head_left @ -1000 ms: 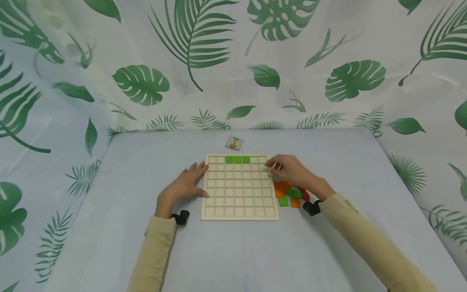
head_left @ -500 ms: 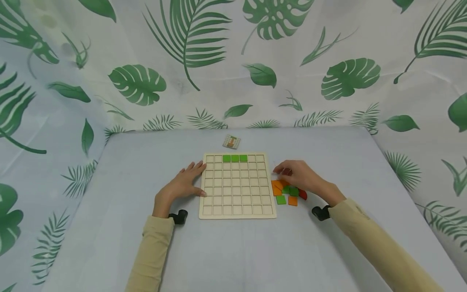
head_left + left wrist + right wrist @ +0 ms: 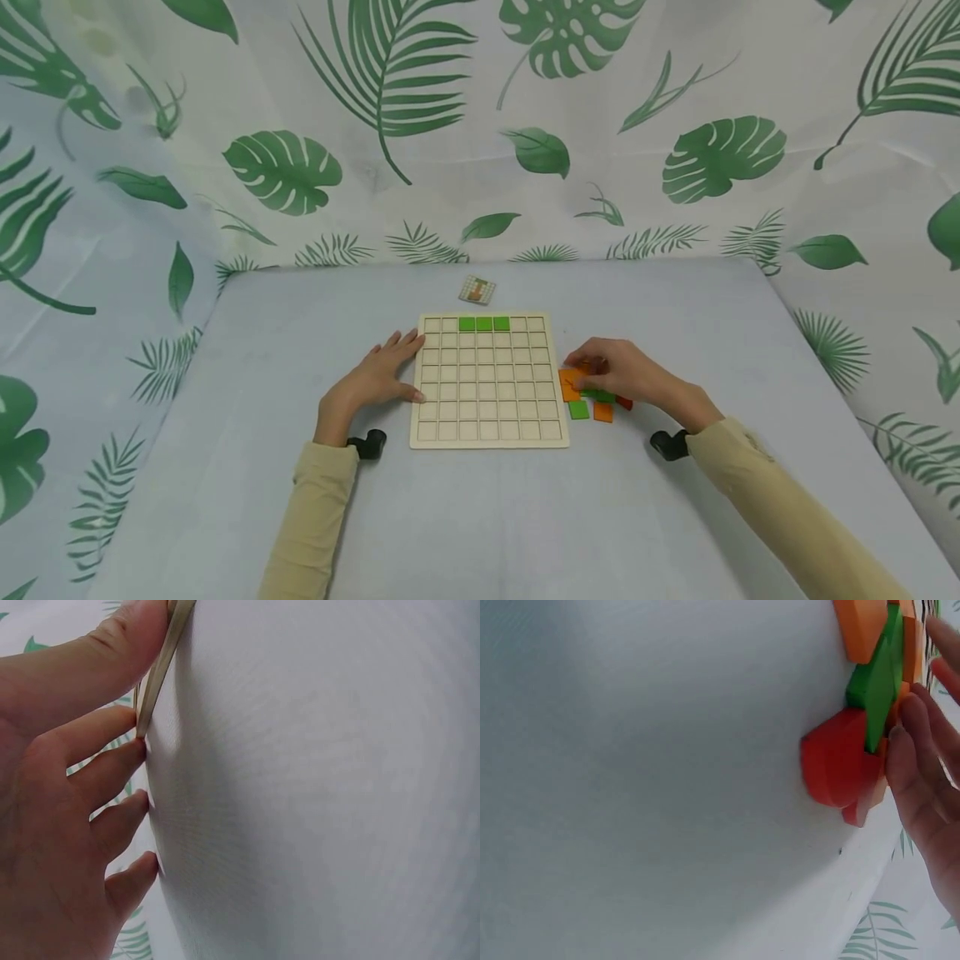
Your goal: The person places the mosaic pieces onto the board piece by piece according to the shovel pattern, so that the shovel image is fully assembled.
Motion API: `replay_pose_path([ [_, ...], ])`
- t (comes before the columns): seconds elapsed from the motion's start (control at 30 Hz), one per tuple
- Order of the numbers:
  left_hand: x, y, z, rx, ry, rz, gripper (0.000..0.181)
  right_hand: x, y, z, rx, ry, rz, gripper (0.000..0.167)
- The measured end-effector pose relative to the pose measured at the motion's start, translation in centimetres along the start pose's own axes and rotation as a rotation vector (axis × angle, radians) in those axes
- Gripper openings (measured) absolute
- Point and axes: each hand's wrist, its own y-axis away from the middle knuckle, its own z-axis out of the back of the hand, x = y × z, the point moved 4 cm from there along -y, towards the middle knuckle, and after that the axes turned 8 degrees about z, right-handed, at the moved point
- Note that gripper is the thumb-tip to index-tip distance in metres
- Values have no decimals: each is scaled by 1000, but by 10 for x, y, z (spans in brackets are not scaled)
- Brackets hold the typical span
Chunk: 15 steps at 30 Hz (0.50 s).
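A pale wooden grid board (image 3: 487, 387) lies flat on the table, with three green square tiles (image 3: 483, 323) in its top row. My left hand (image 3: 375, 377) rests along the board's left edge, thumb and fingers spread; the left wrist view shows this hand (image 3: 60, 795) against the board's thin edge (image 3: 159, 675). Right of the board, my right hand (image 3: 626, 368) reaches into a pile of pieces with bent fingers. Orange pieces (image 3: 570, 385), green pieces (image 3: 598, 396) and a red rounded piece (image 3: 836, 761) lie there. Fingertips touch the pile in the right wrist view; no piece is lifted.
A small patterned card (image 3: 477, 290) lies behind the board. One green square (image 3: 578, 410) and one orange square (image 3: 603, 412) lie at the pile's near side. Leaf-print cloth (image 3: 480, 167) hangs around the white table (image 3: 480, 525).
My right hand has left the board's upper right edge and moved right and nearer, down onto the pile. My left hand has stayed at the board's left edge.
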Motion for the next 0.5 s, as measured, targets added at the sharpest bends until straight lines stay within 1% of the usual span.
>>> replay_pose_path([
  [0.1, 0, 0, 0, -1, 2, -1, 101, 0, 1, -1, 4, -9, 33, 33],
  [0.23, 2, 0, -1, -3, 3, 8, 101, -1, 0, -3, -16, -6, 76, 30],
  [0.5, 2, -1, -2, 2, 5, 16, 101, 0, -2, -2, -53, 26, 66, 30],
])
